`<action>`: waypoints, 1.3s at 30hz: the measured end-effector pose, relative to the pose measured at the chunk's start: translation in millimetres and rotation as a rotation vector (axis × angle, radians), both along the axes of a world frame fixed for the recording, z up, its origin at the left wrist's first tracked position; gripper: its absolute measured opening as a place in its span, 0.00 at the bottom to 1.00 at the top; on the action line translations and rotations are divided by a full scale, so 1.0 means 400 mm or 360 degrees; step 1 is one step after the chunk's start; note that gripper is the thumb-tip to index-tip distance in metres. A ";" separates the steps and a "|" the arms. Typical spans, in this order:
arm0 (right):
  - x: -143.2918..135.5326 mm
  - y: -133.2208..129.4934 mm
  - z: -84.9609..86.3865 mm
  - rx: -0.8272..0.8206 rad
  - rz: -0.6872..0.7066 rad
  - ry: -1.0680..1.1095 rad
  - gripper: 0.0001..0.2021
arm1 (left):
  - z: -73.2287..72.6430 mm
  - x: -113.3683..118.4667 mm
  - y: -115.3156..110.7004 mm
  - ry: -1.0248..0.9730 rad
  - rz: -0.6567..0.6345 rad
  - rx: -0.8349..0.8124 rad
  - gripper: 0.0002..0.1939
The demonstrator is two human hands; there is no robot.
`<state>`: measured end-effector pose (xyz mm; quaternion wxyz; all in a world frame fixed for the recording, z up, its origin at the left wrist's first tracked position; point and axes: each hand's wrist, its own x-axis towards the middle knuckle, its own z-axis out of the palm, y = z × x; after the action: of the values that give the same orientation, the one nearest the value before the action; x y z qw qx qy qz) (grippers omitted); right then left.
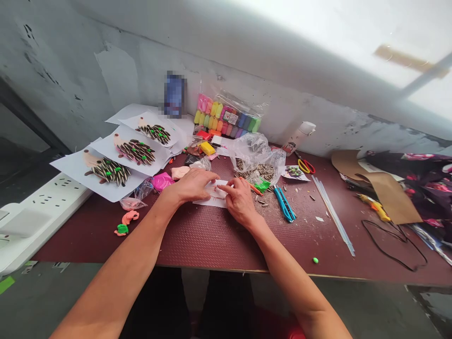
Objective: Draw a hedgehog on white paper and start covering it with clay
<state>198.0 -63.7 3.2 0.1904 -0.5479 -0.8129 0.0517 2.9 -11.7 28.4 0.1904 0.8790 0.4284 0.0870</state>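
Observation:
A small white paper (212, 202) with faint reddish marks lies on the dark red table, between my two hands. My left hand (196, 185) rests over its left side, fingers apart, with nothing visible in it. My right hand (239, 197) reaches over its right side, index finger stretched onto the paper; an orange pen-like tool (254, 189) shows by this hand, and whether the fingers hold it is unclear. Behind my right hand sits a clear bag of striped seeds (263, 172), with green clay (263, 185) at its front. Pink clay (162, 181) lies left of my left hand.
Papers with seed hedgehogs (136, 152) lie at left, above a power strip (42, 212). Packed coloured clay (229, 117) leans on the wall. At right are a blue cutter (284, 204), scissors (305, 165), clear glue sticks (334, 215) and a yellow glue gun (379, 210).

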 end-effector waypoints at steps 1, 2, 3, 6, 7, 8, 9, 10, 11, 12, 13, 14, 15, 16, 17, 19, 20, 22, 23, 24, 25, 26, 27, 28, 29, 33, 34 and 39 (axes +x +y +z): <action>-0.004 -0.002 0.000 -0.0012 0.0004 -0.0052 0.23 | 0.002 0.000 -0.001 0.0010 -0.0002 -0.0007 0.28; -0.007 -0.003 0.001 -0.0024 0.0000 -0.0097 0.23 | 0.003 0.000 -0.002 0.0017 -0.0004 -0.0013 0.28; -0.010 -0.005 0.001 -0.0036 -0.0006 -0.0135 0.23 | 0.004 0.001 -0.003 0.0023 -0.0004 -0.0018 0.28; -0.017 -0.007 0.004 -0.0064 -0.0015 -0.0205 0.21 | 0.004 0.001 -0.004 0.0023 -0.0007 -0.0020 0.28; -0.019 -0.007 0.006 -0.0068 -0.0017 -0.0216 0.21 | 0.003 0.001 -0.003 0.0020 -0.0010 -0.0019 0.29; -0.021 -0.007 0.007 -0.0071 -0.0016 -0.0224 0.20 | 0.001 0.001 -0.003 0.0018 -0.0013 -0.0021 0.29; -0.023 -0.007 0.007 -0.0073 -0.0012 -0.0228 0.20 | 0.000 0.001 -0.002 0.0016 -0.0016 -0.0022 0.28; -0.025 -0.006 0.007 -0.0073 -0.0006 -0.0226 0.20 | -0.002 0.001 -0.001 0.0014 -0.0017 -0.0021 0.28; -0.027 -0.006 0.007 -0.0072 0.0002 -0.0220 0.19 | -0.003 0.001 0.000 0.0012 -0.0018 -0.0018 0.28; -0.028 -0.005 0.005 -0.0072 0.0009 -0.0208 0.19 | -0.004 0.001 0.001 0.0011 -0.0021 -0.0012 0.27; -0.028 -0.003 0.003 -0.0078 0.0014 -0.0190 0.19 | -0.005 0.001 0.001 0.0012 -0.0023 -0.0003 0.27; -0.027 -0.001 0.001 -0.0090 0.0013 -0.0159 0.20 | -0.005 0.001 0.002 0.0013 -0.0024 0.0005 0.27; -0.026 0.002 -0.001 -0.0103 0.0007 -0.0113 0.21 | -0.006 0.001 0.002 0.0011 -0.0024 0.0009 0.27; -0.023 0.004 -0.004 -0.0111 -0.0009 -0.0056 0.22 | -0.006 0.001 0.003 0.0008 -0.0022 0.0011 0.27; -0.020 0.007 -0.006 -0.0108 -0.0034 0.0009 0.24 | -0.007 0.001 0.003 0.0005 -0.0019 0.0010 0.27; -0.012 0.011 -0.008 -0.0060 -0.0093 0.0117 0.25 | -0.008 0.001 0.004 -0.0011 -0.0020 0.0011 0.26; -0.009 0.011 -0.008 -0.0036 -0.0104 0.0138 0.24 | -0.009 0.001 0.004 -0.0021 -0.0022 0.0013 0.26; -0.006 0.009 -0.006 0.0003 -0.0101 0.0125 0.22 | -0.011 0.000 0.006 -0.0037 -0.0025 0.0016 0.26; -0.007 0.006 -0.004 0.0010 -0.0085 0.0096 0.20 | -0.012 0.000 0.006 -0.0044 -0.0028 0.0016 0.26; -0.009 0.002 -0.002 0.0012 -0.0069 0.0056 0.18 | -0.012 -0.001 0.006 -0.0049 -0.0030 0.0016 0.26; -0.013 -0.001 0.000 0.0011 -0.0056 0.0010 0.16 | -0.012 -0.001 0.006 -0.0051 -0.0031 0.0016 0.26; -0.017 -0.005 0.003 0.0007 -0.0047 -0.0037 0.15 | -0.011 -0.001 0.006 -0.0049 -0.0032 0.0013 0.27; -0.022 -0.009 0.005 0.0001 -0.0040 -0.0081 0.14 | -0.010 -0.001 0.006 -0.0041 -0.0036 0.0009 0.27; -0.026 -0.011 0.007 -0.0004 -0.0034 -0.0120 0.14 | -0.009 -0.001 0.005 -0.0030 -0.0038 0.0003 0.27; -0.030 -0.013 0.009 -0.0006 -0.0029 -0.0150 0.14 | -0.008 -0.001 0.004 -0.0021 -0.0040 -0.0002 0.28; -0.033 -0.010 0.009 -0.0010 -0.0007 -0.0147 0.14 | -0.006 0.001 0.002 -0.0019 -0.0024 0.0005 0.27; -0.031 -0.007 0.007 -0.0012 -0.0013 -0.0110 0.15 | -0.006 0.001 0.001 -0.0021 -0.0018 0.0012 0.26; -0.025 0.002 0.000 0.0008 -0.0069 -0.0009 0.17 | -0.008 0.001 0.001 -0.0035 -0.0020 0.0027 0.26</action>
<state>187.9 -62.9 3.1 0.1906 -0.5650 -0.8016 0.0439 3.4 -11.2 25.2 0.1883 0.8822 0.4201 0.0991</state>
